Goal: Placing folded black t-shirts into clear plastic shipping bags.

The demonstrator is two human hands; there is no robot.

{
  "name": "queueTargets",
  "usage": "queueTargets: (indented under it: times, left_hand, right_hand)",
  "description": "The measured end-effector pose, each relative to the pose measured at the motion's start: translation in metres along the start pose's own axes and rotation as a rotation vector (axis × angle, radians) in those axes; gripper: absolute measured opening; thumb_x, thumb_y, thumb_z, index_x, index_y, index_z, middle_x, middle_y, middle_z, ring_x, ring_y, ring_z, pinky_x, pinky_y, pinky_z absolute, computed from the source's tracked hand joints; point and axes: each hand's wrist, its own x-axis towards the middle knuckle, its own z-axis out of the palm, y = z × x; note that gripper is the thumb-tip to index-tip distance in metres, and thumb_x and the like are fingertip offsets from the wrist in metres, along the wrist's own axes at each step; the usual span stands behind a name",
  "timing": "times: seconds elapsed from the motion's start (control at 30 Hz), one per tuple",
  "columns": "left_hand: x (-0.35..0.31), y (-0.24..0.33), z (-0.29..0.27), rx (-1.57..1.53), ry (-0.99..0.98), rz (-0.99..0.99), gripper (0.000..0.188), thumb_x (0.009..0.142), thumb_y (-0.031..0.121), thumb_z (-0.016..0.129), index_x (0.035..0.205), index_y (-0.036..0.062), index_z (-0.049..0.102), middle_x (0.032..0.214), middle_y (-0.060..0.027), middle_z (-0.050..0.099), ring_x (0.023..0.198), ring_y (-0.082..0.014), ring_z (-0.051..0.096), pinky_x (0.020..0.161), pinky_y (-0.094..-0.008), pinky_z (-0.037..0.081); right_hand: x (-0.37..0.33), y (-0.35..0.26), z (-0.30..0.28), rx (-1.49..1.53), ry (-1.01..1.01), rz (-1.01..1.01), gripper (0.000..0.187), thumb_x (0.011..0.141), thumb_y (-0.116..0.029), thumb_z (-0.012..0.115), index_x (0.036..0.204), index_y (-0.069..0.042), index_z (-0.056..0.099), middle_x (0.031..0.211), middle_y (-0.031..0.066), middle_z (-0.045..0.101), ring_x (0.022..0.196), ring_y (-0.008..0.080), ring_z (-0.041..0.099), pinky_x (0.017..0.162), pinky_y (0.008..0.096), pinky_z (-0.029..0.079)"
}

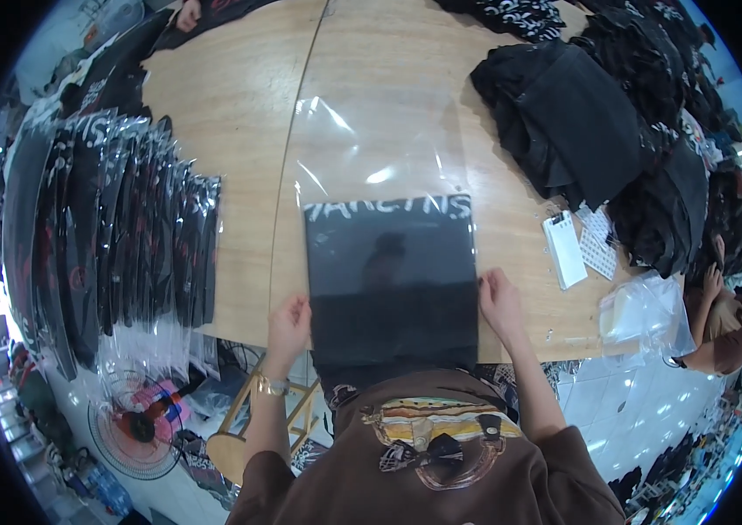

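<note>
Head view: you have one folded black garment [393,319] in one clear bag [379,176], flat at the near edge of the table [231,114].
Left hand [290,325]: closed, pinching the bag's left side.
Right hand [500,302]: curled, seemingly pinching its right side.
Risk: your uneven pull could skew the fold or crease the film.
Count: one fan [136,427], one stool [231,453]; bagged garments [117,227] on your left overlap too much to count.
</note>
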Motion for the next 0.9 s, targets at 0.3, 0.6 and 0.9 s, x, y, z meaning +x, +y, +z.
queueTargets:
  times: [0.3,0.6,0.9]
  left_hand:
    - [0.042,0.046,0.018,0.317,0.261,0.109,0.021,0.089,0.018,0.047,0.091,0.0014,0.058,0.067,-0.0175,0.058,0.06,-0.0308,0.059,0.055,-0.037,0.045]
    - [-0.013,0.014,0.035,0.174,0.194,0.106,0.011,0.09,0.006,0.046,0.087,-0.0011,0.054,0.062,-0.0052,0.051,0.048,-0.0096,0.049,0.045,-0.0264,0.041]
    - [0.011,0.011,0.027,0.032,0.262,0.018,0.012,0.093,0.008,0.043,0.09,-0.0005,0.051,0.062,-0.0022,0.048,0.042,-0.0068,0.046,0.037,-0.0226,0.038]
  right_hand:
    - [0.056,-0.041,0.011,-0.085,0.138,-0.089,0.016,0.087,-0.015,0.047,0.087,0.0,0.05,0.073,0.0248,0.058,0.073,0.0409,0.058,0.062,0.0475,0.045]
    - [-0.007,0.006,-0.005,-0.11,0.128,0.06,0.015,0.091,-0.014,0.043,0.09,-0.001,0.05,0.074,0.0252,0.057,0.071,0.041,0.058,0.06,0.0479,0.042]
    - [0.1,-0.032,0.021,0.027,0.082,-0.219,0.015,0.082,-0.014,0.057,0.089,-0.001,0.059,0.073,0.0153,0.064,0.068,0.0301,0.062,0.065,0.0348,0.049]
